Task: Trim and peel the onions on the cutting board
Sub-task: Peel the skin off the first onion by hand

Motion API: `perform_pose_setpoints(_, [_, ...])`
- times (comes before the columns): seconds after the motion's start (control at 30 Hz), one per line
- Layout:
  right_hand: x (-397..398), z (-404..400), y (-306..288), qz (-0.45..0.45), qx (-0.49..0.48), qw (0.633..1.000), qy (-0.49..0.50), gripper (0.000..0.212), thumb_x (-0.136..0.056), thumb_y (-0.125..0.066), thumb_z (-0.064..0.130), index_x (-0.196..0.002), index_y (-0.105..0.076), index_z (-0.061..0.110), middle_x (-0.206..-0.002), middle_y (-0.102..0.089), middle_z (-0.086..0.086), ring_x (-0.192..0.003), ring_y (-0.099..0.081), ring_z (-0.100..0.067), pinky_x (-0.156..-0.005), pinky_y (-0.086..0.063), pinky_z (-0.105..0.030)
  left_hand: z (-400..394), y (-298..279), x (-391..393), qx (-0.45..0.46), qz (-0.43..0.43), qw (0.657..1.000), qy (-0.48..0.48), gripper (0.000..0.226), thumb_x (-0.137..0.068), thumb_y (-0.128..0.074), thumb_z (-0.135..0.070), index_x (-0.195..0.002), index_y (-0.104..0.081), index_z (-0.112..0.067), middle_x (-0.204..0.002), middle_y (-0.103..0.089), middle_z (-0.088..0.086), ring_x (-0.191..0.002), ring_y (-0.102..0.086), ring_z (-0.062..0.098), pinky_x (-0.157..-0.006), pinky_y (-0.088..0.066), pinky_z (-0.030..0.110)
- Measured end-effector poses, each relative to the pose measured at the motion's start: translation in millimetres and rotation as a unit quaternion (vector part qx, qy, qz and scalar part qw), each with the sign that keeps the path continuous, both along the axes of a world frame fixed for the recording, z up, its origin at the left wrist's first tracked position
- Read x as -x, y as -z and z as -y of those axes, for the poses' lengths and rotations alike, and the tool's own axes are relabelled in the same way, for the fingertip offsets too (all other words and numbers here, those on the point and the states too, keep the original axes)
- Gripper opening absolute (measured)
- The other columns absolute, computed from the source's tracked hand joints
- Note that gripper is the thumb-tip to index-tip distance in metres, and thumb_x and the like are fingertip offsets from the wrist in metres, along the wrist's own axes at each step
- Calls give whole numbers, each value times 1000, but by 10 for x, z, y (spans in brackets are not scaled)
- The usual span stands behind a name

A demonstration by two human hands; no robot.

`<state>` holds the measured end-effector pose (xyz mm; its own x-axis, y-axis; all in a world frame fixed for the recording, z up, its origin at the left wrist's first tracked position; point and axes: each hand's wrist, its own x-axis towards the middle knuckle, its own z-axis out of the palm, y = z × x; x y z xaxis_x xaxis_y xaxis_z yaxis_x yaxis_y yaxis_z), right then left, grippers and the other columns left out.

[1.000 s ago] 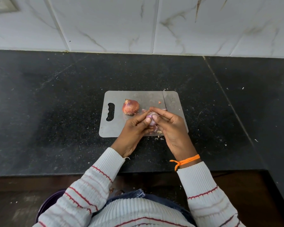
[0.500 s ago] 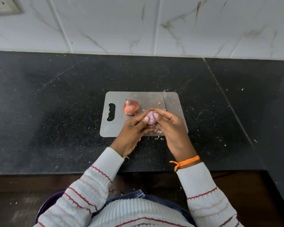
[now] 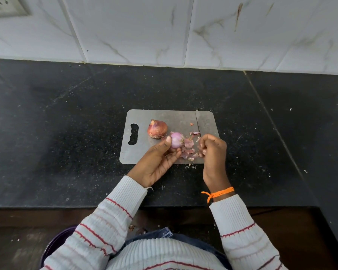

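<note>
**Inspector A:** While the cutting board (image 3: 137, 152) lies flat on the dark bench (image 3: 66, 133), two onions are on or over it. Unpeeled onion (image 3: 157, 129), brown skin intact, sits on the board toward 9 o'clock of centre, beside the handle slot.

**Inspector B:** And the second one?

**Inspector A:** Peeled onion (image 3: 177, 139), pale purple, is held over the middle of the board, just at 4 o'clock of the unpeeled one. Left hand (image 3: 156, 162) has it: thumb laid on its left side, fingers curled under. That grip is closed round the onion.

**Inspector B:** Right hand?

**Inspector A:** Right hand (image 3: 213, 151) is apart from the onion, at 3 o'clock of it, fingers curled in. Whether a scrap of skin is pinched there, I cannot tell.

**Inspector B:** Debris?

**Inspector A:** Skin peelings (image 3: 188, 148) lie between the hands on the board. Knife (image 3: 203, 123) rests flat at the board's 2 o'clock corner, blade pointing to 12.
</note>
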<state>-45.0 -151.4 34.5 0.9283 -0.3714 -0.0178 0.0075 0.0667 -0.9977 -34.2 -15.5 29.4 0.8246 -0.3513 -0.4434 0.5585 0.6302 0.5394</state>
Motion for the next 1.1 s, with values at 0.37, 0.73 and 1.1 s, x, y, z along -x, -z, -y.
perform_pose_setpoints(0.37, [2, -186, 37, 9, -73, 997, -39, 13, -78, -71, 3, -88, -64, 5, -81, -70, -1, -72, -68, -7, -55, -49, -17, 59, 5, -13, 8, 34, 998, 50, 33, -86, -52, -24, -102, -61, 4, -81, -65, 14, -68, -68, 12, -69, -57, 18])
perform_pose_setpoints(0.73, [-46, -200, 57, -3, -80, 997, -12, 11, -90, -59, 10, -86, -69, 8, -94, -69, -19, -86, -66, -24, -69, -54, -29, 31, 8, -32, 11, 46, 998, 38, 27, -96, -42, -15, -108, -59, 3, -87, -68, 16, -73, -69, 14, -75, -56, 22])
perform_pose_setpoints(1.1, [-88, -197, 63, 12, -65, 997, 34, 17, -89, -55, -3, -89, -69, 7, -90, -71, -8, -87, -68, -19, -73, -56, -27, 9, 9, -13, 26, 95, 993, 59, 36, -89, -42, 4, -122, -52, -4, -115, -61, 18, -91, -69, 19, -86, -53, 26])
